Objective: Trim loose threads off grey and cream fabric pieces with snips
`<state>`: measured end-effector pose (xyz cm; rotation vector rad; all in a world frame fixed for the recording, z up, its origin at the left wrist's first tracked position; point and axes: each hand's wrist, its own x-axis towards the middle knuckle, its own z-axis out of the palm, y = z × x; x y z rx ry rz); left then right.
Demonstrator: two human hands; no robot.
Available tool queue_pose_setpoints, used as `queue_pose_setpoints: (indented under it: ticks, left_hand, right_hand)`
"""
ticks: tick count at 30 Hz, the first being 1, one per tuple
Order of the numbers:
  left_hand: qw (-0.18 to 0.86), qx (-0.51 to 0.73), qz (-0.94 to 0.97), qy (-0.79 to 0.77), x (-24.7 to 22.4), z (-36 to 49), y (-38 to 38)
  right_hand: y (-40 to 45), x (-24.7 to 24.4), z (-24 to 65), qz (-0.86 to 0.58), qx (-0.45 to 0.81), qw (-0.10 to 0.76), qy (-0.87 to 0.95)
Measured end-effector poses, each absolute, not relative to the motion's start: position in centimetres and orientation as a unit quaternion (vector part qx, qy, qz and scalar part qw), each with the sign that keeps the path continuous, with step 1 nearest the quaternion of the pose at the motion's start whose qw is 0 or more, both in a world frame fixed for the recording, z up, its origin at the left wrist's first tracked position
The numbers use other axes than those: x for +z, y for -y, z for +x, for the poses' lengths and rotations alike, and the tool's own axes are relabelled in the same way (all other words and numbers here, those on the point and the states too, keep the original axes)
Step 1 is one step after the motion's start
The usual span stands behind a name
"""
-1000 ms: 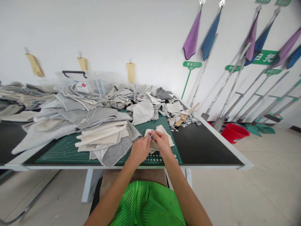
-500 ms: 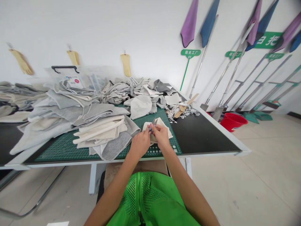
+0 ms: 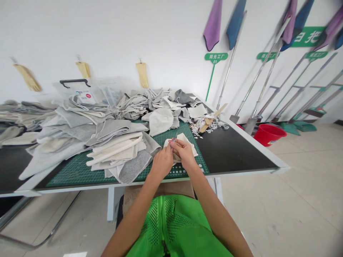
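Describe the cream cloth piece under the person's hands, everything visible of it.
The cream cloth piece is a small, soft, matte scrap, rumpled and unevenly shaped, with a corner rising on the far side. It lies flat on the green cutting mat, beside a stack of folded fabric. The left hand and right hand cover its middle.

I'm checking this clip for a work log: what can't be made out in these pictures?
In the head view:
The small item between the fingertips: too small, and partly covered by the left hand and right hand.
The cream cloth: its middle is hidden under both hands.
The clear plastic box: contents blurred by its walls, lower part hidden by fabric.
The fabric stack: cut off by the left edge.
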<state>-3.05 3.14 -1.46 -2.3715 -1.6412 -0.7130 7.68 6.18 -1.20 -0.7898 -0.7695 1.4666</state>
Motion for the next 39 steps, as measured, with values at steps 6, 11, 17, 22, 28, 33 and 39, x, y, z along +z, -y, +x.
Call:
queue_pose_setpoints:
  ticks: [6, 11, 17, 22, 28, 33, 39]
  left_hand:
    - [0.049, -0.242, -0.806, 0.538, -1.48, -3.23, -3.08]
    - [0.051, -0.233, -0.804, 0.544, -1.57, -3.09, -3.08]
    - [0.037, -0.226, -0.801, 0.553, -1.41, -3.01, -2.99]
    - [0.038, -0.231, -0.801, 0.551, -1.42, -3.03, -2.96]
    - [0.041, -0.230, -0.801, 0.552, -1.50, -3.03, -2.96]
    - [0.043, -0.224, -0.796, 0.560, -1.42, -3.00, -2.90]
    - [0.047, -0.227, -0.798, 0.556, -1.29, -2.99, -2.81]
  right_hand:
    - [-6.14, -1.22, 7.45, -0.348, 0.634, 0.628, 0.286]
    - [-6.21, -1.48, 7.39, -0.352, 0.631, 0.635, 0.272]
    - [-6.28, -1.61, 7.27, -0.368, 0.616, 0.638, 0.277]
    - [-6.36, -1.61, 7.25, -0.368, 0.624, 0.626, 0.289]
    - [-6.42, -1.80, 7.18, -0.370, 0.606, 0.645, 0.283]
    - [-6.38, -1.76, 7.09, -0.378, 0.607, 0.639, 0.284]
    - [-6.13, -1.54, 7.11, -0.372, 0.608, 0.637, 0.292]
